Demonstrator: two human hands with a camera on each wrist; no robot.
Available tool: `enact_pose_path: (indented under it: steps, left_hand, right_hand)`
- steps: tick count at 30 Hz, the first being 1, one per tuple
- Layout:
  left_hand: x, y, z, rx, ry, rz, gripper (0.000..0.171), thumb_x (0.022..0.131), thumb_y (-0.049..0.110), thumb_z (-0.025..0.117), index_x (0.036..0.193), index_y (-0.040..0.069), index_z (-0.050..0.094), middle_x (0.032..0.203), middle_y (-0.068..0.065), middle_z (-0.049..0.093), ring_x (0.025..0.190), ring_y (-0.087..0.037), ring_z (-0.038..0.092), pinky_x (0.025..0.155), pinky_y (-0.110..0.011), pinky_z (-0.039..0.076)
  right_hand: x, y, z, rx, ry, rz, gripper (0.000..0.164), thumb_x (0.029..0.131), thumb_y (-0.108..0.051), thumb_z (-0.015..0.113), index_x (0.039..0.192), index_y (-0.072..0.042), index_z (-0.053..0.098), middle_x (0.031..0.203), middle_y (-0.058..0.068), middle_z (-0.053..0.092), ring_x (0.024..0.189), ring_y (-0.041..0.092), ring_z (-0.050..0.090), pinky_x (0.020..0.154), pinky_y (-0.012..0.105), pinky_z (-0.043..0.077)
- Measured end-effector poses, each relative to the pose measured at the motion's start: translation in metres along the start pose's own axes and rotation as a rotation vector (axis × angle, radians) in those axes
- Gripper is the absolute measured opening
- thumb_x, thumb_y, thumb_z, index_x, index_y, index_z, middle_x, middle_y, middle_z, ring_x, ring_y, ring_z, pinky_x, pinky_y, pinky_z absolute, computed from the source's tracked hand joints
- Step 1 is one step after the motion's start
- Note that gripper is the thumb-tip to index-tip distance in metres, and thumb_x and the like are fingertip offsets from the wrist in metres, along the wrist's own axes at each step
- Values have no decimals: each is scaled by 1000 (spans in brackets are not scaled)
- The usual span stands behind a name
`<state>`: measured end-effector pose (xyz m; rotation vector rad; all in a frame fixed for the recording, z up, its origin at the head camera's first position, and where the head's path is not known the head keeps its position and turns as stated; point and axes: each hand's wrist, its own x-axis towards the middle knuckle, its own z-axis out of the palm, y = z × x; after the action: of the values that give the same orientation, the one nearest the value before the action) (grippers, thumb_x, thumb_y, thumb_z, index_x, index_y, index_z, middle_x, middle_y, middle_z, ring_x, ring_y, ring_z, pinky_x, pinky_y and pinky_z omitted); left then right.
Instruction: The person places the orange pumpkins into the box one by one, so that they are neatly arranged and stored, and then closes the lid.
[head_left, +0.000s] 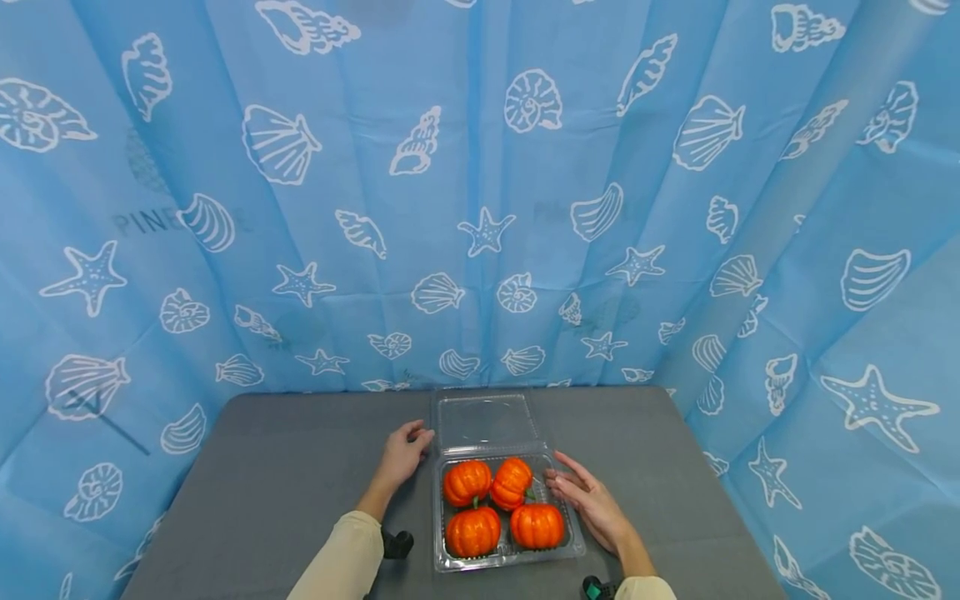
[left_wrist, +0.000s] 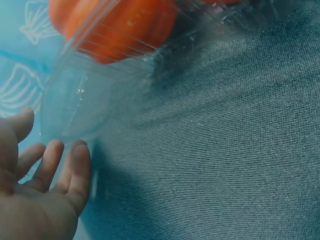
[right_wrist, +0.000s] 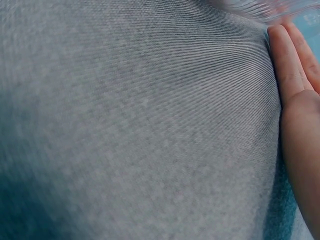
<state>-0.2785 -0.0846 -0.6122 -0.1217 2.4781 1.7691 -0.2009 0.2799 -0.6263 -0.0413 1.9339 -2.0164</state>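
Observation:
A clear plastic clamshell container (head_left: 507, 561) lies on the table with its lid (head_left: 483, 421) folded back, away from me. Several small orange pumpkins (head_left: 473, 532) sit inside it, with green stems showing on some. My left hand (head_left: 403, 454) is beside the container's left side near the hinge, its fingers loosely bent and holding nothing; in the left wrist view its fingertips (left_wrist: 80, 155) come right at the clear plastic edge. My right hand (head_left: 588, 500) lies along the container's right side, fingers extended, with fingertips at the rim. In the right wrist view, these fingers stretch toward the plastic (right_wrist: 270, 7).
The table (head_left: 300, 467) has a grey cloth cover. A blue curtain (head_left: 480, 167) with white shells and starfish hangs behind the table and along its sides. Dark wrist devices (head_left: 397, 545) sit close to both sleeves.

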Motion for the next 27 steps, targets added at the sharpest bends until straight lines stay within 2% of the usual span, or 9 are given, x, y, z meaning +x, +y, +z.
enact_pose_path:
  steps: [6, 12, 20, 27]
  left_hand:
    - [2, -3, 3, 23, -27, -13, 50, 103, 27, 60, 144, -1, 54, 133, -21, 63, 103, -22, 67, 84, -38, 61]
    - [-2, -2, 5, 14, -43, -15, 42, 104, 23, 59, 141, 2, 58, 135, -20, 62, 106, -23, 67, 85, -39, 60]
    - [-7, 7, 7, 46, -16, 50, 39, 103, 14, 59, 138, -5, 58, 132, -22, 65, 125, -39, 59, 102, -54, 51]
    - [-9, 10, 7, 20, 27, 61, 38, 102, 12, 61, 137, -2, 60, 129, -19, 67, 121, -37, 61, 97, -51, 54]
  right_hand:
    - [0, -1, 1, -7, -1, -3, 67, 107, -27, 54, 163, -10, 22, 157, 30, 40, 127, 13, 62, 102, 21, 52]
    - [-1, -1, 1, -15, 6, 6, 66, 107, -27, 54, 163, -11, 23, 157, 29, 41, 134, 23, 58, 103, 22, 52]
    - [-1, -2, 0, -28, 1, 17, 69, 107, -32, 54, 164, -12, 21, 158, 27, 41, 141, 34, 51, 107, 27, 51]
    - [-1, -1, 1, -24, 2, 8, 68, 106, -30, 54, 163, -12, 22, 157, 28, 42, 140, 33, 52, 105, 25, 51]
